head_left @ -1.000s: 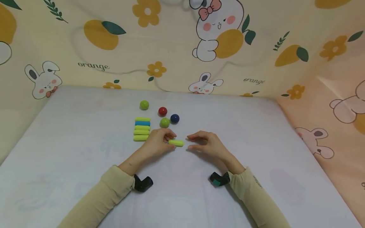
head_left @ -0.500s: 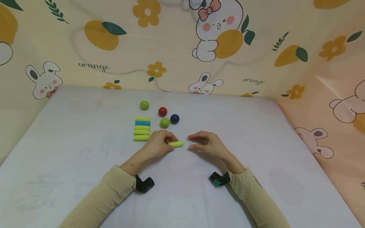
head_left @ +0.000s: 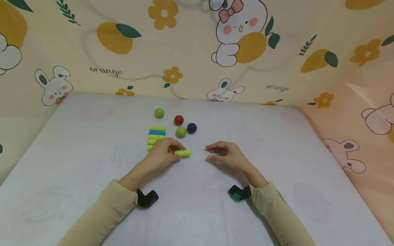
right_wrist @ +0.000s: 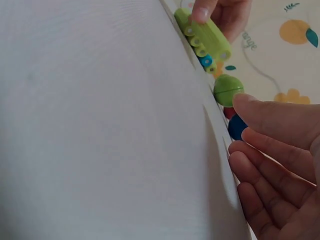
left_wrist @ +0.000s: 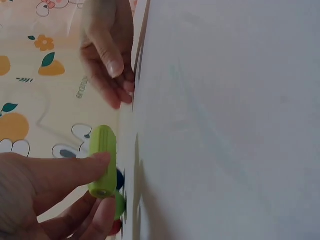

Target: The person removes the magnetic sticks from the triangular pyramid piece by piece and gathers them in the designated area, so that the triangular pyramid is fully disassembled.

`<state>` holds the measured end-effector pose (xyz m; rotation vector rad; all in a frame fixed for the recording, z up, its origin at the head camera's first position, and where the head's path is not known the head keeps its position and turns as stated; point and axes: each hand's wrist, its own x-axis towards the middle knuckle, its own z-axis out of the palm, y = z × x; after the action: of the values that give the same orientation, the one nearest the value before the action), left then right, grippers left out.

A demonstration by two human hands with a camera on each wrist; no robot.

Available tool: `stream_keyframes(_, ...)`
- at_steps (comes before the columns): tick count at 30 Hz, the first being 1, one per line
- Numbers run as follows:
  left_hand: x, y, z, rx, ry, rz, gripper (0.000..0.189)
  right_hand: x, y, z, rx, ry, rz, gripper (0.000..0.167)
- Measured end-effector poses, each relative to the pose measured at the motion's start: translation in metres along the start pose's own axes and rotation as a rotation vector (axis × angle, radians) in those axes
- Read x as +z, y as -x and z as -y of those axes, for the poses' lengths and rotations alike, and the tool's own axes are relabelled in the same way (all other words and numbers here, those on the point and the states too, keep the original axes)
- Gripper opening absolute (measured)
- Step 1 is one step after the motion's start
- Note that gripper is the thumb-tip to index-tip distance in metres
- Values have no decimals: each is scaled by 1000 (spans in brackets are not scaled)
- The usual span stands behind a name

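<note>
My left hand (head_left: 161,152) pinches a short yellow-green grooved rod (head_left: 183,153) between thumb and fingers. In the left wrist view the rod (left_wrist: 103,160) appears held above the table, with a small hole in its end. Across from it, my right hand (head_left: 226,153) holds nothing; its fingers are loosely bent and its thumb stands apart. Behind the left hand lies a row of similar rods, yellow-green with one blue rod (head_left: 157,132); the hand partly covers the nearest ones. Beyond are a dark blue ball (head_left: 192,128), a red ball (head_left: 179,120) and two green balls (head_left: 181,132).
A white cloth covers the table (head_left: 197,205). Patterned curtains (head_left: 191,44) with rabbits and oranges stand along the back and the sides. Each wrist wears a black camera mount (head_left: 147,199).
My left hand has moved left with the pinched rod, toward the row, and now covers part of it. The right hand stays about where it was. The head view has shifted slightly.
</note>
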<state>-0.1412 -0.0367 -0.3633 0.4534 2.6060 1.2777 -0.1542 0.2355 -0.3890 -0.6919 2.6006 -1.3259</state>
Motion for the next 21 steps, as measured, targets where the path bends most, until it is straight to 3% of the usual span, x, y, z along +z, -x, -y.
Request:
stream_keyframes(13, -30, 17, 23, 28, -27, -46, 26, -2, -3, -3, 20, -7, 12, 34)
stream_keyframes(21, -42, 25, 38, 95, -16, -61, 28, -2, -4, 0, 42, -21, 23, 33)
